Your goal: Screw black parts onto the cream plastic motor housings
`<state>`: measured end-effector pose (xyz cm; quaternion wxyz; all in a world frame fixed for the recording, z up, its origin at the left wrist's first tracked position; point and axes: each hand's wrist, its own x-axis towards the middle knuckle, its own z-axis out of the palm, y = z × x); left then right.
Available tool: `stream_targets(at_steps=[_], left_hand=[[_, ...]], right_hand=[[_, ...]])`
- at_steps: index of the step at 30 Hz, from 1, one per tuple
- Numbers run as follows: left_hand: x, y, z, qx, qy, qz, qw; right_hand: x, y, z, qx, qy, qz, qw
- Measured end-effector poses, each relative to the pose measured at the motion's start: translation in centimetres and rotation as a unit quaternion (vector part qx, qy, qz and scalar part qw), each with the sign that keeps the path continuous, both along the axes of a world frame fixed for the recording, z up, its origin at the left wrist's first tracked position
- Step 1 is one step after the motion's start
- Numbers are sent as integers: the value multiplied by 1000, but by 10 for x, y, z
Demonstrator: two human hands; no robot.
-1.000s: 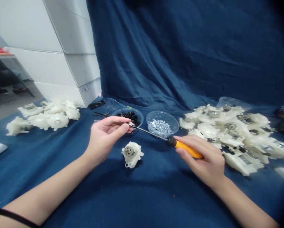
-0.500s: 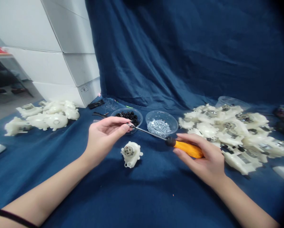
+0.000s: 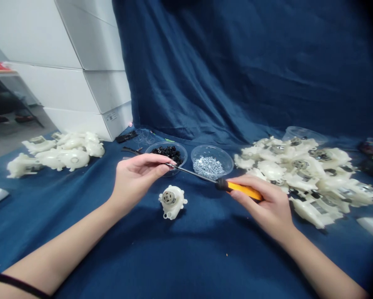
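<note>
Crosswise, an orange-handled screwdriver spans the hands, clenched in the right hand, tip pinched by the left hand, above a white plastic housing nearer the left

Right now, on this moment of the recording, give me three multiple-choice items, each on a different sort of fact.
1. Where does the lone white plastic housing sit?
A. Inside a bowl
B. On the blue cloth, between the left hand and right hand
C. On the white boxes

2. What colour is the screwdriver handle?
A. Green
B. Blue
C. Orange

3. What is the right hand doing?
A. Gripping the screwdriver handle
B. Resting open on the cloth
C. Lifting a bowl

1. B: it lies on the cloth.
2. C: orange shows behind a black collar.
3. A: its fingers wrap the handle.
</note>
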<state>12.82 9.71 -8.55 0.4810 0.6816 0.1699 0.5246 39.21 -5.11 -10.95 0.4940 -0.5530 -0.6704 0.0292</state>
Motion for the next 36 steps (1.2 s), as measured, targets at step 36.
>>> stream_targets(at_steps=[36], left_hand=[[-4, -1, 7, 8, 63, 18, 998]], right_hand=[[15, 11, -1, -283, 254, 43, 924]])
